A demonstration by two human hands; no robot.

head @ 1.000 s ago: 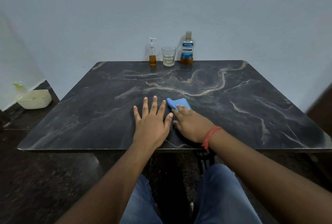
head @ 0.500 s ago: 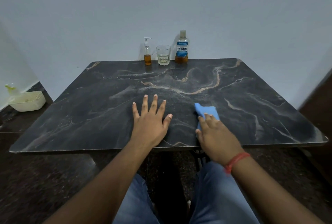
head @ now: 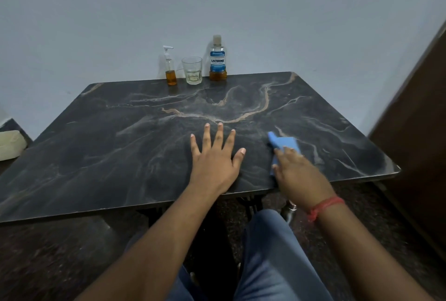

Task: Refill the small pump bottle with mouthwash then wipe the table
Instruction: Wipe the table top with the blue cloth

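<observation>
Head view shows the dark marble-patterned square table (head: 120, 144), wiping step in hand. Left hand (head: 214, 158) lies flat, fingers spread, at centre. Right hand (head: 299, 175) presses the folded blue cloth (head: 284, 145) at four o'clock. At twelve o'clock stand the clear mouthwash bottle (head: 217, 59) and small amber-filled pump bottle (head: 170, 69). Next move probably calls for sweeping uncovered areas.

Both forearms are bare to the lower edge of the frame, with no sleeves showing. The left hand (head: 214, 163) wears nothing: no ring, no band on its wrist. The right hand (head: 298, 175) has 1 red thread bracelet (head: 324, 206) wound around its wrist (several strands, with a loose knotted end hanging at the inner side). Blue denim jeans (head: 270, 259) cover the 2 legs.
</observation>
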